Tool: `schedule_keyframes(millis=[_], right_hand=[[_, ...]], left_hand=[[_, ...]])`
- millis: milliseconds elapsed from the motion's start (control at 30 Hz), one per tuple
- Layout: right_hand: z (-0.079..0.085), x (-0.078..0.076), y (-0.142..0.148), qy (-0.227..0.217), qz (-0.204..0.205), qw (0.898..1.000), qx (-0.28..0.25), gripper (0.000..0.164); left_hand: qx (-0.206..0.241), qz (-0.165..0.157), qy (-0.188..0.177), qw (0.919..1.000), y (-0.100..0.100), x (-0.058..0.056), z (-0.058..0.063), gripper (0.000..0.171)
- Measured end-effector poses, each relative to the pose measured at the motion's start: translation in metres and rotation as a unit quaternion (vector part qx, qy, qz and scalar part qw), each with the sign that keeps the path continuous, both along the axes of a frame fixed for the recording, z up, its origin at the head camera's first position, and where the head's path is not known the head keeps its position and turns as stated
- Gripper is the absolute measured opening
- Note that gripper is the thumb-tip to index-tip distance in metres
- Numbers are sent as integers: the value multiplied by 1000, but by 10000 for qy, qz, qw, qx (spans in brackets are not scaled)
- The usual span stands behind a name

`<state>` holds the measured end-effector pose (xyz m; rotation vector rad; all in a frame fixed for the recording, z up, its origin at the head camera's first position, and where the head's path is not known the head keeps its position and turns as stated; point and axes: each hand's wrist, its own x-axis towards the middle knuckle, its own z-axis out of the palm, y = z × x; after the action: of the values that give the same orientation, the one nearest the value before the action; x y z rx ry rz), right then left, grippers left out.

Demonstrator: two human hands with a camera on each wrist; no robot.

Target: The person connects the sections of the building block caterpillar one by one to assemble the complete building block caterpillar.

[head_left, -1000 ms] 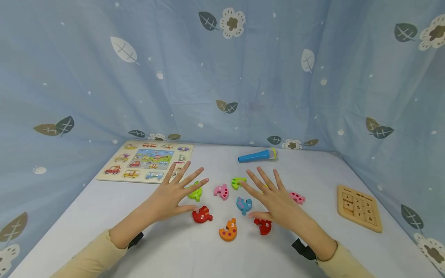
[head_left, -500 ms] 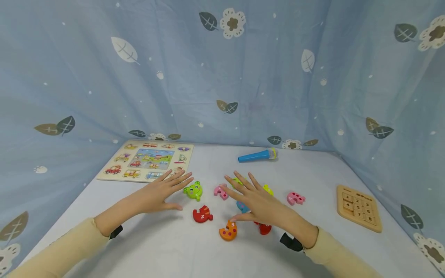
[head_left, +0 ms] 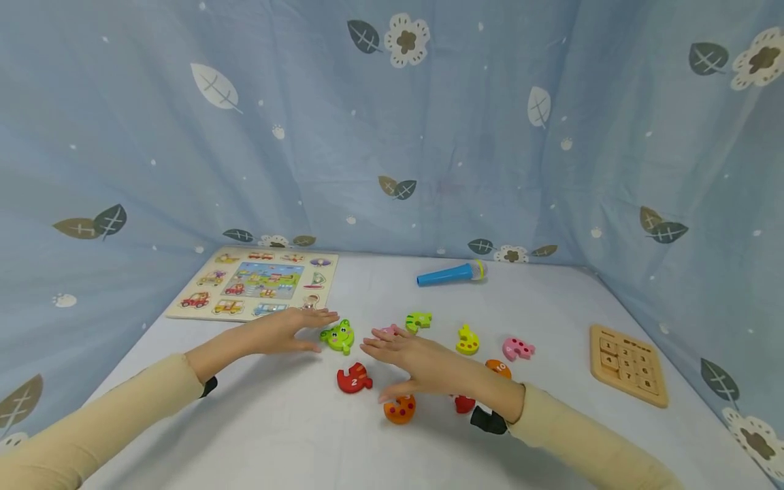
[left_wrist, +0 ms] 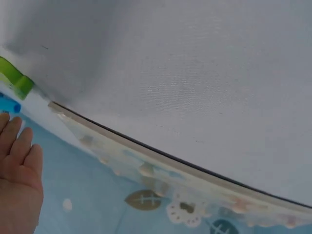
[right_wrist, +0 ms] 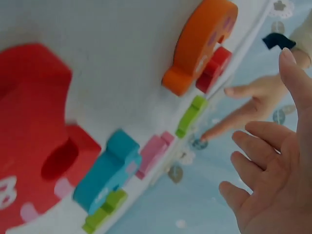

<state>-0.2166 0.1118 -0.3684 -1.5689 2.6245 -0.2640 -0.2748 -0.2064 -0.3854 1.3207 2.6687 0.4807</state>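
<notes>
My left hand (head_left: 288,331) hovers above the white table, fingers extended, just left of a green frog-faced puzzle piece (head_left: 339,337). Nothing is in it; the left wrist view shows its palm and fingers (left_wrist: 20,156). My right hand (head_left: 422,361) hangs over the middle of the scattered number pieces, also holding nothing. Under or beside it lie an orange piece with dots (head_left: 400,412), a red piece (head_left: 463,404) and a partly covered pink piece (head_left: 390,329). A red piece marked 2 (head_left: 352,380) lies between the hands. A blue piece (right_wrist: 107,170) shows only in the right wrist view.
Farther back are a green striped piece (head_left: 418,321), a yellow piece (head_left: 467,339), a pink piece (head_left: 518,348) and an orange 10 (head_left: 499,368). A vehicle puzzle board (head_left: 251,282) lies back left, a blue toy microphone (head_left: 452,274) at the back, a wooden number board (head_left: 629,365) right.
Both hands have turned from spread, raised fingers to a flatter pose. The right hand has moved left over the pieces; the left hand has drawn left and then risen slightly. The pieces stay put.
</notes>
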Motion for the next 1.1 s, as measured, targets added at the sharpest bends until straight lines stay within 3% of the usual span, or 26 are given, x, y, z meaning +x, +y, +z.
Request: schedule_keyframes(millis=[333,533,900,1100], right_hand=[[-10,-8,-20,-862,-593,9945,-12,54],[-12,-12,-30,-755,-733,9944,-40,46],[-19,-11,-46,-535,-540,9971,-34,51],[-21,-10,-47,-542,-696,9961,-57,46]], left_hand=[[270,-316,-144,9990,8,-18,-6,63],[200,-290,-190,9992,15,-23,-9,66],[299,-264,-349,9986,15,-21,-9,58],[298,-151,-479,9983,14,-20,-10,59]])
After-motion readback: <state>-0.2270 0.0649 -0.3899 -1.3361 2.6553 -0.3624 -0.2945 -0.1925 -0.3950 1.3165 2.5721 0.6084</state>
